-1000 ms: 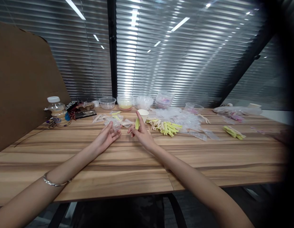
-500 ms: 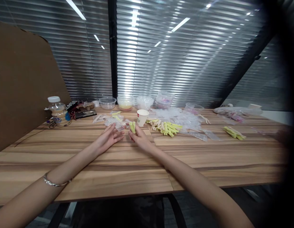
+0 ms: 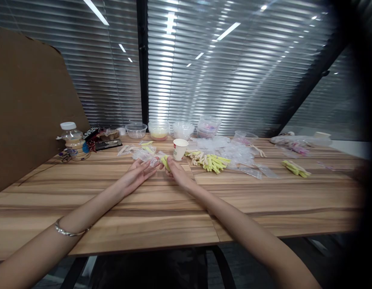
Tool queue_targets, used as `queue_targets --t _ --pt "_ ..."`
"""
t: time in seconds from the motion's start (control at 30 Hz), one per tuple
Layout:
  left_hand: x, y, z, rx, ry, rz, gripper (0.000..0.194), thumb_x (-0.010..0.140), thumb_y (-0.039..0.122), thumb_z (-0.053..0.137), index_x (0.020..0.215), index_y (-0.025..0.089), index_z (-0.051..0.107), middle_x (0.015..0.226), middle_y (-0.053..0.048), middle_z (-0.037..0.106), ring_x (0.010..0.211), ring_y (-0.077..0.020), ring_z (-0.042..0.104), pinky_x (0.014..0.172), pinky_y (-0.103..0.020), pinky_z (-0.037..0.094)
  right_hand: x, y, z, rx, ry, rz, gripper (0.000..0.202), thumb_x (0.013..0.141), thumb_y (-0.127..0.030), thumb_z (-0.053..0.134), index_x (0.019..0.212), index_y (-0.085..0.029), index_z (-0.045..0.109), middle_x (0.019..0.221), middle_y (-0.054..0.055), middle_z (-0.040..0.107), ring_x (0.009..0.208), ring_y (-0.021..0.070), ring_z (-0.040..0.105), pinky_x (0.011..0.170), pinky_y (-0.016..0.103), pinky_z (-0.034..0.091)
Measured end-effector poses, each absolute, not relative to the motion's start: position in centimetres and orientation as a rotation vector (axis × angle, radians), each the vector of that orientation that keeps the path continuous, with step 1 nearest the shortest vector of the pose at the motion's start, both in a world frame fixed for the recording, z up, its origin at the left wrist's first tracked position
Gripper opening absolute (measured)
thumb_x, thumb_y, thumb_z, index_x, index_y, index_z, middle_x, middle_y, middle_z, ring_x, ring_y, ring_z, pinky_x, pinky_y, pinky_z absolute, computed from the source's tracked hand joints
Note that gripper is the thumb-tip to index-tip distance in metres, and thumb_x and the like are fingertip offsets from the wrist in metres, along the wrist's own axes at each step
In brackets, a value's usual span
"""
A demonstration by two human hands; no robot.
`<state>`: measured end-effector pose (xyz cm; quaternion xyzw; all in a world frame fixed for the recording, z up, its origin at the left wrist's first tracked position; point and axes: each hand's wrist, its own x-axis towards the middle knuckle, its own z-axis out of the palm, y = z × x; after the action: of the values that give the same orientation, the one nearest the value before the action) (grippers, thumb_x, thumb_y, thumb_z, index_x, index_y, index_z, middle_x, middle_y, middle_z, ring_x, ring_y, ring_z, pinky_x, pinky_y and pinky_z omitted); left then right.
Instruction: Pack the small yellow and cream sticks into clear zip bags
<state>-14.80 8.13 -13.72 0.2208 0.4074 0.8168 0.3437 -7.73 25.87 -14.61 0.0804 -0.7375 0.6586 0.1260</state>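
My right hand (image 3: 177, 173) pinches a small bundle of yellow-green strips (image 3: 164, 162), its fingers closed round them. Facing it from the left, my left hand (image 3: 137, 175) has its thumb and fingers on a small clear plastic bag (image 3: 154, 161). The tip of the bundle is at the bag's right end; I cannot tell whether it is inside. Just behind my right hand stands a white paper cup (image 3: 180, 150). To its right lies a large pile of yellow-green and cream strips (image 3: 214, 162).
Many clear bags (image 3: 234, 152) spread behind the pile. Clear plastic bowls (image 3: 158, 130) line the back edge. A white-capped bottle (image 3: 73, 142) and a black flat case (image 3: 108, 144) stand left, near a cardboard panel (image 3: 32, 100). Another strip bundle (image 3: 296, 168) lies right.
My right hand has tilted the strip bundle leftward, towards the bag. The left fingers have closed in on the bag and shifted slightly to the right.
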Motion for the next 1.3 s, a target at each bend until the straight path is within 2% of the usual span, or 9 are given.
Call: queue_targets --t 0.1,0.2,0.47,0.8,0.9,1.03,1.17,1.3 --pt "-14.9 8.1 -13.8 0.572 1.060 2.134 0.037 0.080 0.019 0.066 0.113 0.019 0.050 0.133 -0.012 0.051 0.120 -0.0242 0.052 0.107 -0.042 0.037 -7.9 25.8 -14.7 0.222 -2.136 2.032 0.048 0.081 -0.066 0.044 0.086 -0.019 0.054 0.057 -0.004 0.032 0.048 0.0078 0.029 0.044 0.021 0.022" --pt "-15.1 8.2 -14.0 0.559 1.054 2.145 0.031 0.079 0.019 0.067 0.107 0.018 0.053 0.130 -0.011 0.053 0.120 -0.0243 0.052 0.106 -0.043 0.037 -7.9 25.6 -14.6 0.264 -2.073 2.171 0.041 0.082 -0.060 0.050 0.082 -0.019 0.051 0.056 -0.006 0.029 0.046 0.0062 0.026 0.044 0.020 0.022" --pt "-15.6 8.1 -14.7 0.498 1.041 2.200 0.029 0.076 0.018 0.070 0.102 0.020 0.055 0.123 -0.006 0.058 0.114 -0.0207 0.056 0.105 -0.043 0.039 -7.9 25.7 -14.7 0.321 -2.133 2.114 0.035 0.081 -0.052 0.056 0.085 -0.018 0.050 0.057 -0.006 0.042 0.049 0.0067 0.039 0.050 0.020 0.034" --pt "-15.1 8.2 -14.3 0.544 1.108 2.157 0.037 0.074 0.015 0.071 0.108 0.016 0.056 0.126 -0.010 0.056 0.119 -0.0224 0.052 0.107 -0.045 0.037 -7.8 25.6 -14.5 0.313 -2.155 2.027 0.035 0.081 -0.053 0.054 0.084 -0.018 0.053 0.056 -0.005 0.042 0.048 0.0072 0.038 0.049 0.021 0.032" --pt "-14.9 8.2 -14.2 0.575 1.159 2.118 0.040 0.072 0.014 0.072 0.109 0.015 0.057 0.123 -0.011 0.058 0.118 -0.0236 0.052 0.105 -0.046 0.038 -7.7 25.6 -14.4 0.306 -2.169 1.999 0.035 0.081 -0.052 0.055 0.082 -0.017 0.054 0.054 -0.005 0.040 0.048 0.0071 0.036 0.048 0.021 0.029" --pt "-14.7 8.3 -14.0 0.674 1.202 2.060 0.047 0.073 0.013 0.071 0.117 0.017 0.056 0.128 -0.011 0.055 0.119 -0.0246 0.052 0.105 -0.044 0.038 -7.7 25.5 -14.1 0.316 -2.183 2.005 0.033 0.081 -0.050 0.057 0.081 -0.017 0.053 0.054 -0.005 0.040 0.048 0.0067 0.035 0.048 0.020 0.025" --pt "-14.7 8.4 -13.9 0.691 1.167 2.095 0.053 0.071 0.013 0.073 0.121 0.018 0.055 0.128 -0.011 0.056 0.118 -0.0256 0.053 0.103 -0.040 0.040 -7.6 25.3 -14.0 0.281 -2.130 2.038 0.031 0.076 -0.044 0.063 0.088 -0.018 0.051 0.066 -0.003 0.049 0.052 0.0065 0.038 0.049 0.020 0.026" --pt "-14.9 8.6 -14.1 0.679 1.186 2.118 0.050 0.070 0.013 0.073 0.117 0.015 0.057 0.121 -0.013 0.060 0.110 -0.0259 0.058 0.099 -0.040 0.044 -7.8 25.3 -14.4 0.181 -2.031 2.176 0.031 0.076 -0.037 0.061 0.097 -0.022 0.044 0.069 -0.005 0.051 0.049 0.0062 0.036 0.047 0.019 0.026"
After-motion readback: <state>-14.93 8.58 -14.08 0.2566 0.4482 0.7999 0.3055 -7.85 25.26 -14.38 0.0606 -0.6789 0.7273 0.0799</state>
